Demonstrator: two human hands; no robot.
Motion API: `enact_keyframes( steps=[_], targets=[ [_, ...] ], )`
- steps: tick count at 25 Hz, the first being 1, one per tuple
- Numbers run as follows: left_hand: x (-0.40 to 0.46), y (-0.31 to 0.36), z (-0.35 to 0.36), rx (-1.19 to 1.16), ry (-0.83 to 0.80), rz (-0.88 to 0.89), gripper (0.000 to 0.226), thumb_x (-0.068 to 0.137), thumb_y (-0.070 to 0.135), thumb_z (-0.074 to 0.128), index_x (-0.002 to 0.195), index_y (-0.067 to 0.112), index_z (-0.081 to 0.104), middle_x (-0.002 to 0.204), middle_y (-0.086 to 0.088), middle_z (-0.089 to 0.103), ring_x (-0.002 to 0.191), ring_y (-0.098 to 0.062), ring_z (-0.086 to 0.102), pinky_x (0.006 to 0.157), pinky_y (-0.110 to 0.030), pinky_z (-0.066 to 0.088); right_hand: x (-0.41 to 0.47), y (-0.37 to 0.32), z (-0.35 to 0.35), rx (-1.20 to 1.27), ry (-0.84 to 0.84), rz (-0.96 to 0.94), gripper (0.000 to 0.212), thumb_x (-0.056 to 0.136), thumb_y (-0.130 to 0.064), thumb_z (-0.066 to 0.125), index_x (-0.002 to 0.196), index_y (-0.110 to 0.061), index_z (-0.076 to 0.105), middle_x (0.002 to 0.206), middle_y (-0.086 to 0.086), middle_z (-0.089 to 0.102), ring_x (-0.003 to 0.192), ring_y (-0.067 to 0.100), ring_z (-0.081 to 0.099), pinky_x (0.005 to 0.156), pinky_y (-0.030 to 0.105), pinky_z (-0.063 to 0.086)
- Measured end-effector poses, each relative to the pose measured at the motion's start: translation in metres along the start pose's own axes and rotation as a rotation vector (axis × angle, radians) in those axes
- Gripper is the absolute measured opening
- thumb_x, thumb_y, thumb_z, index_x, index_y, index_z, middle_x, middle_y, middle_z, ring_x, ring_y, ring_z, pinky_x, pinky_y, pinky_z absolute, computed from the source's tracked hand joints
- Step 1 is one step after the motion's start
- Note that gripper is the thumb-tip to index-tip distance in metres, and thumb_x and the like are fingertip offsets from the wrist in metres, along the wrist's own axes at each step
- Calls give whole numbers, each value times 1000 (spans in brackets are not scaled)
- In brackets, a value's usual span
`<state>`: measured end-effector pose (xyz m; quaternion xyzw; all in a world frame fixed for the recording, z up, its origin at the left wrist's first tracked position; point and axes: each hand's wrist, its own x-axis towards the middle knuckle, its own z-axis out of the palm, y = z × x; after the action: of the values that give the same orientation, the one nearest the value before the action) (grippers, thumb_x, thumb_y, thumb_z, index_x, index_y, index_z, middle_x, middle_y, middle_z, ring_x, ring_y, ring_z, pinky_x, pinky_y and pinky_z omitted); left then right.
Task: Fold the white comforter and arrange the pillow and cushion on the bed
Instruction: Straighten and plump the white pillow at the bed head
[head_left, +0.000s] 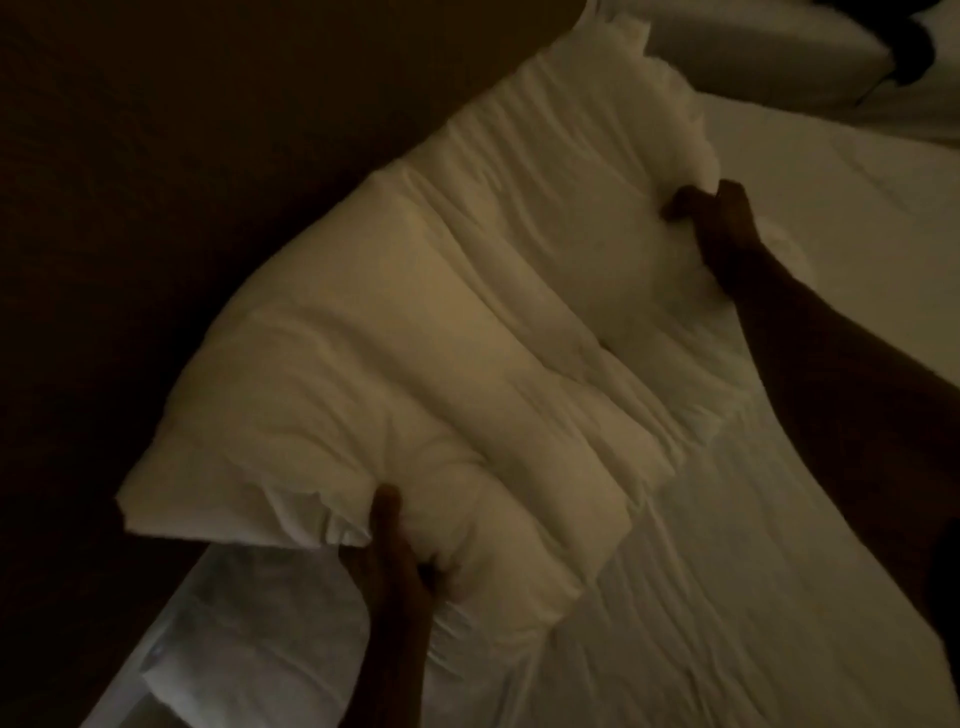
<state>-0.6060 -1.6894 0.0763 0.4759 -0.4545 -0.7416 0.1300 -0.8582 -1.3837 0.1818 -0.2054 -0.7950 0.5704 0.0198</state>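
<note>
The white comforter (441, 322) lies folded into a long thick band that runs from lower left to upper right along the left edge of the bed (753, 571). My left hand (395, 561) grips its near end, fingers pressed into the fabric. At the far right side of the band, my right hand (717, 228) is closed on a bunch of the comforter. A white pillow (769, 47) rests at the top right, at the head of the bed. No cushion shows in this dim view.
A dark object (911, 52) sits by the pillow at the top right corner. The wrinkled white sheet (857, 234) spreads to the right of the comforter. Dark floor (130, 208) fills the left side beyond the bed's edge.
</note>
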Motion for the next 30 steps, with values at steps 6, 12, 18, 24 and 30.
enact_keyframes(
  steps=[6, 12, 18, 24, 30],
  targets=[
    [61, -43, 32, 120, -96, -7, 79, 69, 70, 72, 133, 27, 56, 132, 1, 63, 121, -23, 60, 103, -57, 46, 107, 12, 83, -274, -179, -58, 115, 59, -83, 63, 151, -24, 28, 152, 3, 41, 137, 28, 41, 112, 39, 37],
    [113, -53, 34, 131, -125, -59, 64, 74, 62, 73, 130, 35, 59, 130, 10, 65, 121, -20, 60, 102, -52, 47, 147, 36, 140, -639, -21, -135, 94, 72, -79, 53, 142, -20, 35, 135, 9, 50, 120, 32, 52, 95, 43, 48],
    [126, -47, 27, 144, -141, -174, 82, 70, 69, 67, 137, 24, 52, 143, -1, 52, 132, -22, 47, 116, -47, 30, 185, 40, 135, -780, 120, -233, 94, 72, -80, 47, 140, -16, 39, 140, 12, 47, 130, 36, 43, 111, 49, 34],
    [170, -117, 17, 486, 112, -400, 128, 36, 87, 73, 136, 9, 51, 128, -11, 61, 107, -29, 61, 96, -46, 52, 188, 177, 166, -1125, -110, -140, 94, 83, -77, 31, 156, -23, 5, 163, 13, 6, 149, 42, -2, 116, 64, -5],
    [183, -132, -1, 382, 74, -420, 100, 55, 82, 70, 134, 23, 55, 125, 0, 62, 111, -26, 61, 100, -47, 49, 112, 210, 209, -988, -141, -182, 72, 92, -67, 14, 155, -32, 8, 164, 7, 1, 150, 36, -8, 119, 59, -3]
  ],
)
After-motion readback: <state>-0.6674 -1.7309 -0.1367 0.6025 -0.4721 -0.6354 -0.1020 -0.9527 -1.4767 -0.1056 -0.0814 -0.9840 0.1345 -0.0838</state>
